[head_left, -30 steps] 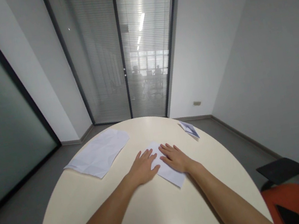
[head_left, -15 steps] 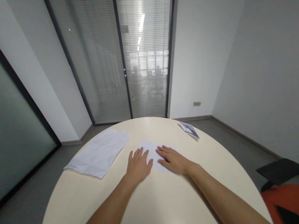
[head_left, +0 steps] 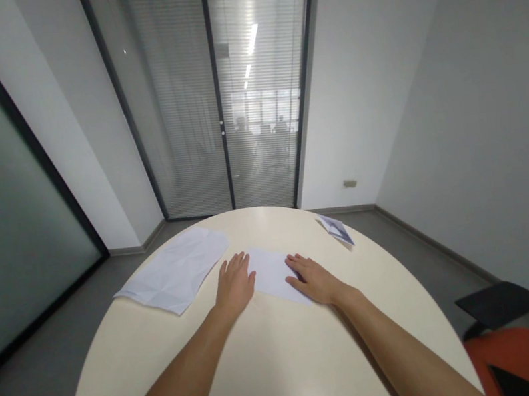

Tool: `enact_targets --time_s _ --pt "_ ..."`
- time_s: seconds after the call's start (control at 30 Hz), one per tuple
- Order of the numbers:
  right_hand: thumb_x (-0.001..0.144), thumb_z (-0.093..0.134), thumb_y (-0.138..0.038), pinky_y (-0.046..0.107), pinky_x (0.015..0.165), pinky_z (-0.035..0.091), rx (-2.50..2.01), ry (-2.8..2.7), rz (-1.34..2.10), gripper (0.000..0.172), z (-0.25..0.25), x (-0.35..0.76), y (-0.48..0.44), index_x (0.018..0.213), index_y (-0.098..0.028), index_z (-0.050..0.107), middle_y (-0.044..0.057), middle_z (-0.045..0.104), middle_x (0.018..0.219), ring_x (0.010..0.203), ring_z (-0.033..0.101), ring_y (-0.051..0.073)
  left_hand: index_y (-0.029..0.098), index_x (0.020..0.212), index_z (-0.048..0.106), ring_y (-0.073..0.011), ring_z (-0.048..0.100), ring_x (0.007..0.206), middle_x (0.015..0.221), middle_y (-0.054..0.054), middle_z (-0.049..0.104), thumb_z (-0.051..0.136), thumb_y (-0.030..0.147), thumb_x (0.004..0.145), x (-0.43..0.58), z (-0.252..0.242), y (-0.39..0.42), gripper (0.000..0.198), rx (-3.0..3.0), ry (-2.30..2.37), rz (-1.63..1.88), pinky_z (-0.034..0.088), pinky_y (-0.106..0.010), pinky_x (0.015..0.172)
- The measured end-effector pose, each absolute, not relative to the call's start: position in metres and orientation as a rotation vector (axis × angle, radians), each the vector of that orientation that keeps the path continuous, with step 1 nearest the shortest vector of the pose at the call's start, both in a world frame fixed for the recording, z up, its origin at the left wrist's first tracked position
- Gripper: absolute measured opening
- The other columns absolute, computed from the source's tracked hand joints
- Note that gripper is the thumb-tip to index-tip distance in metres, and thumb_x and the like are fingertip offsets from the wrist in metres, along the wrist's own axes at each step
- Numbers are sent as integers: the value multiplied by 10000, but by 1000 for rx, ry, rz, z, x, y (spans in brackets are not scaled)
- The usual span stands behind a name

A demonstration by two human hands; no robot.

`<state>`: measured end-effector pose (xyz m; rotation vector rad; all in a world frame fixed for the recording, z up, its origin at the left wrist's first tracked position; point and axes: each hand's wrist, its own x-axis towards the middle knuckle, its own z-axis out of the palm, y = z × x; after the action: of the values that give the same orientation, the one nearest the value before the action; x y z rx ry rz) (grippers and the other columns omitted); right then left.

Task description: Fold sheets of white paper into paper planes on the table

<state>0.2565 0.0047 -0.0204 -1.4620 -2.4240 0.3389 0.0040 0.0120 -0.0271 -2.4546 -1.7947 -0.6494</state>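
- The white sheet lies on the bench between our two sets of fingers, its middle bare and its left and right edges partly covered; we cannot tell how many layers it has.
- Our left hand rests palm down at the sheet's left edge, fingers extended and only slightly parted, the thumb a little away from them; it touches the paper but pinches nothing that we can see.
- Our right hand lies palm down over the sheet's right side, fingers long and close together, thumb held apart and pointing inward (whether any edge is tucked under that palm, we cannot tell).
- We judge the step in hand to be smoothing or steadying the sheet under both palms. The next move would call for even, light pressure, with one set of fingers anchoring the paper so it does not skid.
- Beyond the left fingers, to their left, a larger creased sheet spreads towards the rim.
- Past the right fingers, farther off and to their right, a small folded paper sits near the edge.
- The pale round bench reaches around both hands; well to the right of the right fingers stands an orange chair.
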Motion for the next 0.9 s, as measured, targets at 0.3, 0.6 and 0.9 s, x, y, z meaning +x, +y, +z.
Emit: enact_targets --time_s 0.3,0.6,0.9 --pt "990 378 -550 522 1191 214 -1482 -2432 354 682 -18 254 3 1514 -115 385 164 313 1587 1481 254 327 234 1463 463 -280 287 1477 1582 -88 354 360 553 990 11 -33 8 580 -2841 -1604 -496 217 -501 1197" --pt "994 371 -555 528 1182 237 -1431 -2491 303 657 -18 252 2 1506 -145 413 171 321 1581 1476 265 337 107 1521 341 -324 209 1498 1605 -158 255 308 483 1005 13 -31 10 639 -2635 -1862 -310 186 -534 1195" --pt "984 408 -557 516 1189 240 -1378 -2526 291 659 -15 252 2 1497 -144 432 186 320 1575 1472 270 350 81 1408 492 -359 323 1443 1530 -160 428 381 289 986 5 -29 15 484 -2387 -1944 -376 279 -535 1155"
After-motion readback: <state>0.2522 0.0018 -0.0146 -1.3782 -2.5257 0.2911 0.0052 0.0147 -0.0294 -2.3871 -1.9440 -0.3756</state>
